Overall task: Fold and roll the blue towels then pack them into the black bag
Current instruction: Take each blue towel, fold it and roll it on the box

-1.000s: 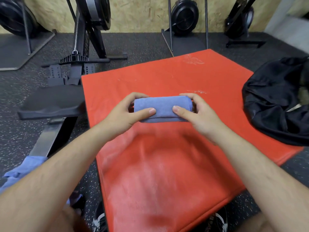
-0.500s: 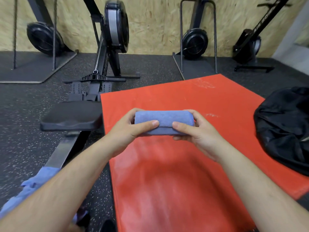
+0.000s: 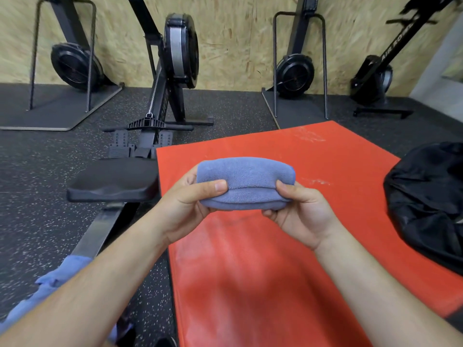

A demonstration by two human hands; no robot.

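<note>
Nearest, at the lower left beside the left forearm, a loose blue towel lies crumpled on the speckled floor, not yet folded. Above the red mat, the left hand and right hand are each clamped on one end of the rolled blue towel, thumbs on the near face and fingers curled behind. The roll is held clear of the mat with its loose edge running along the front.

It looks light, soft and springy, so it will likely unroll if released. The best hold is probably around its middle, with the thumb pinning that loose edge.

To the right, the black bag slumps partly on the mat, limp and creased. Its opening and contents cannot be made out from here.

To the left is a rowing machine's seat. Farther off, more machines stand against the board wall.
</note>
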